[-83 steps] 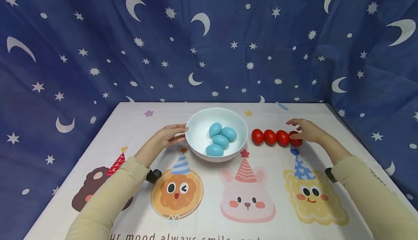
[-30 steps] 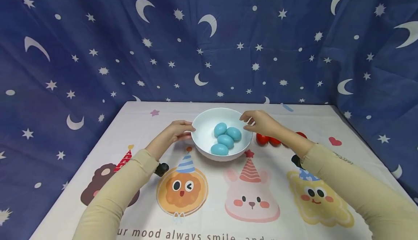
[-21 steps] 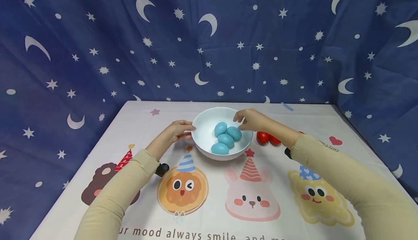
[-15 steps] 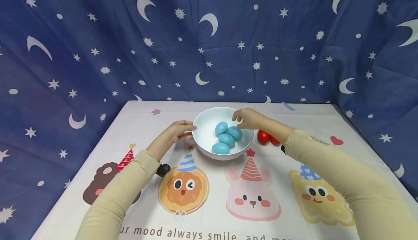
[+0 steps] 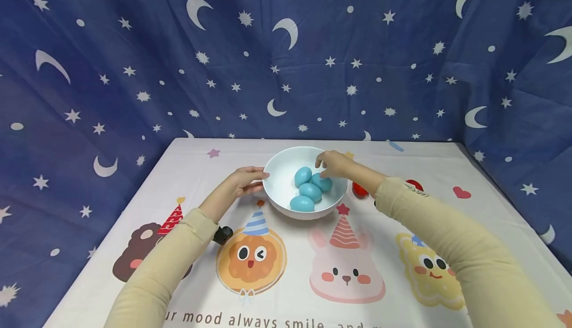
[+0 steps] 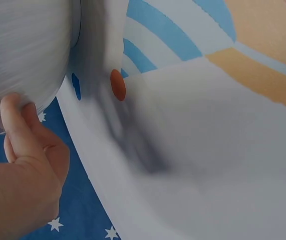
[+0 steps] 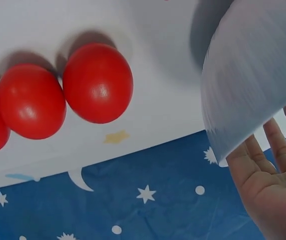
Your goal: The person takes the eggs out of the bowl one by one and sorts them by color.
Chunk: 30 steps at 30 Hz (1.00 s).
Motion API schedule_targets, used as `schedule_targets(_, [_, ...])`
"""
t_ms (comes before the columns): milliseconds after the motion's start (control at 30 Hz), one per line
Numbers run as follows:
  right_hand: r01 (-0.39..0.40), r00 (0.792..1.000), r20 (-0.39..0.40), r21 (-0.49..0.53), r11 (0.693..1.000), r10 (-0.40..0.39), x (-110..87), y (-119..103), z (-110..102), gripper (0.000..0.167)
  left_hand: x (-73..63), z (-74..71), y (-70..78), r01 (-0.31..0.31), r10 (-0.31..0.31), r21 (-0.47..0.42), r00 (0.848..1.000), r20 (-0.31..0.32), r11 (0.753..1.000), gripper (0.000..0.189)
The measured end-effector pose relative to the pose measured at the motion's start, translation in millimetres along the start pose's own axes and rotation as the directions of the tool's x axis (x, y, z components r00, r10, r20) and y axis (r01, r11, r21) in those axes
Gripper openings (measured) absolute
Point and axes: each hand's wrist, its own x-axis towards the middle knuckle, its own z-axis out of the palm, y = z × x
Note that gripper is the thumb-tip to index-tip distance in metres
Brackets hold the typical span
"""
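Observation:
A white bowl (image 5: pixel 278 184) stands mid-table with several light blue eggs (image 5: pixel 302 203) lying inside. My left hand (image 5: pixel 243 180) grips the bowl's left side, its fingers against the outer wall, seen close up in the left wrist view. My right hand (image 5: pixel 335 164) reaches over the right rim, fingers bent down, thumb tip right at the rightmost blue egg (image 5: pixel 322 183). In the right wrist view the bowl wall (image 7: pixel 258 65) hides those fingertips. To the right of the bowl sit several red eggs (image 7: pixel 98 82) in a row, partly covered by my right arm in the head view.
The white tablecloth (image 5: pixel 263 313) carries printed cartoon figures and lettering. A blue curtain (image 5: pixel 308 60) with moons and stars rises behind the table's far edge. A black wrist device (image 5: pixel 222 234) shows under the left sleeve.
My right hand has come left from the rightmost red egg, over the bowl's rim and down to the blue eggs. My left hand has stayed on the bowl.

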Motion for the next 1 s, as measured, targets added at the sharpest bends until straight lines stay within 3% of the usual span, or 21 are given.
schedule_targets(167, [-0.01,1.0,0.019,0.003,1.0,0.01,6.5,-4.6,3.1,0.031,-1.7,-6.0,-2.1,-0.004,0.004,-0.012,1.0,-0.008,1.0,0.051])
schedule_targets(333, [-0.017,1.0,0.024,0.004,1.0,0.017,11.1,-7.0,8.7,0.031,-5.1,-4.2,4.3,-0.003,0.005,0.028,0.998,-0.055,1.0,0.046])
schedule_targets(567, [-0.034,0.999,0.016,-0.03,0.999,0.035,6.5,-5.2,19.4,0.033,-1.5,-2.1,0.0,0.029,-0.029,-0.013,1.0,-0.001,1.0,0.047])
schedule_targets(1000, [-0.062,0.998,-0.03,-0.025,0.998,0.061,3.2,-5.8,23.0,0.033,-1.7,-0.1,1.6,0.042,-0.041,0.002,0.999,-0.024,0.999,0.05])
